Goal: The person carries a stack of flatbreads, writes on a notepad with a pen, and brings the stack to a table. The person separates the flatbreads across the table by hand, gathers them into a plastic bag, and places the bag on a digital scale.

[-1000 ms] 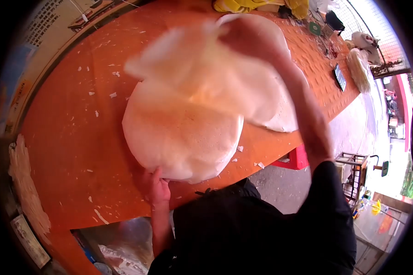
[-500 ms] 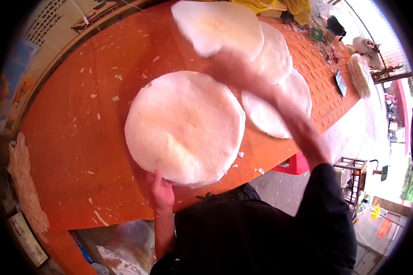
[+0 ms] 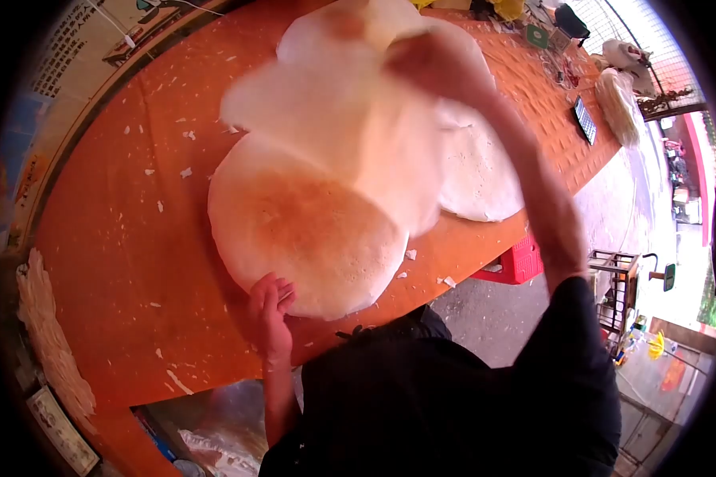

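My right hand point(image 3: 431, 70) is pinching this floppy sheet point(image 3: 402, 155) around 1 o'clock; yank too hard, it rips. Left hand point(image 3: 271, 312)'s at the pale round point(image 3: 310, 238)'s 7 o'clock, can't tell if gripping.

Strong daylight is admitted from the right of the frame, where the ground point(image 3: 612, 187) is washed out by glare, while detail in the black clothing point(image 3: 445, 397) at lower centre is swallowed by darkness. The right hand point(image 3: 429, 65) and raised sheet point(image 3: 334, 103) at upper centre are smeared by motion blur. The table point(image 3: 127, 278) is bowed by fisheye distortion, and all 4 corners are blackened.
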A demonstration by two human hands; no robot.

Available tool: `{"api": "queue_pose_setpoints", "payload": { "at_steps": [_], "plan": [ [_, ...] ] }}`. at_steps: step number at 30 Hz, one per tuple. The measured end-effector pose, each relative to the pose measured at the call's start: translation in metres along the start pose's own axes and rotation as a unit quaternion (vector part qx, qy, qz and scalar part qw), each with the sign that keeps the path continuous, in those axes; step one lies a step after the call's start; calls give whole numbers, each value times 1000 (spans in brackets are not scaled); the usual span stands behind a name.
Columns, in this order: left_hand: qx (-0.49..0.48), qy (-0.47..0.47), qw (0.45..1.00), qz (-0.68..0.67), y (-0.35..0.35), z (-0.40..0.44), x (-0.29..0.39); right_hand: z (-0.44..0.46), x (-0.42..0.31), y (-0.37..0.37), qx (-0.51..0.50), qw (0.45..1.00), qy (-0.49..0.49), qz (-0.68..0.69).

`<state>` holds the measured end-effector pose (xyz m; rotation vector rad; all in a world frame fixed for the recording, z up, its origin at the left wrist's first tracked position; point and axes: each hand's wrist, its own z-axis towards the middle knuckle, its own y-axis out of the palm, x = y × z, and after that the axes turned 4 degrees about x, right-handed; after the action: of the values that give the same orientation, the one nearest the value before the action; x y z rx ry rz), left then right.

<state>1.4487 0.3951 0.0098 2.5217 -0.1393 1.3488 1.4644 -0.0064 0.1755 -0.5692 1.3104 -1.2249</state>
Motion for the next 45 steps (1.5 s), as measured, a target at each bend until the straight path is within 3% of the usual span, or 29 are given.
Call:
{"api": "queue_pose_setpoints", "payload": {
  "at_steps": [1,2,4,6,7,9,10,11,14,15,18,20,22,24,26,28,32,34,38,40,42,43,45],
  "plan": [
    [26,13,999,46,-9,-3,-1,30,24,-24,33,985,94,-142],
    [24,13,999,47,-16,-4,-2,50,41,-61,-8,950,8,-312],
    [53,3,998,43,-29,-5,-1,65,58,-116,168,942,-57,-286],
    [79,5,996,42,-37,-6,0,57,33,-138,311,858,-207,-353],
    [116,21,991,59,-43,-4,-2,48,23,-139,310,858,-207,-353],
    [178,36,981,69,-48,-2,1,32,6,-138,271,891,-132,-340],
    [179,34,981,70,-50,-1,1,22,7,-120,247,939,-46,-235],
    [176,16,983,49,-52,0,0,12,19,-96,245,940,-46,-233],
    [143,-38,988,-38,-62,3,-3,-28,70,0,-45,910,2,-412],
    [108,-73,986,-107,-64,3,-4,-50,95,38,-75,935,13,-345],
    [109,-82,985,-107,-64,-1,3,-105,115,87,-146,978,10,-147],
    [93,-90,979,-159,-73,2,0,-118,81,89,-104,985,92,-103],
    [42,-91,970,-222,-70,2,1,-124,37,79,-25,994,101,-27],
    [-7,-75,964,-254,-41,1,15,-131,-1,84,-37,978,123,163],
    [9,-70,959,-273,-31,3,14,-132,-51,88,-168,919,186,306],
    [-21,-24,978,-206,-5,-1,23,-138,-84,114,-225,892,140,367],
    [-68,85,990,-90,23,-10,38,-146,-126,144,-216,876,86,423],
    [-87,81,991,-64,15,-10,37,-144,-136,142,-227,886,95,392],
    [-87,76,986,-118,9,-8,31,-146,-143,142,-151,911,12,383],
    [-61,63,971,-223,11,-4,28,-144,-151,137,-124,948,-37,290],
    [-110,11,966,-232,10,-2,34,-144,-154,141,-113,950,-27,291],
    [-60,9,956,-286,4,10,17,-147,-153,144,-99,942,-10,320],
    [9,10,974,-225,-9,17,7,-152,-147,146,-34,953,-20,301]
  ]
}}
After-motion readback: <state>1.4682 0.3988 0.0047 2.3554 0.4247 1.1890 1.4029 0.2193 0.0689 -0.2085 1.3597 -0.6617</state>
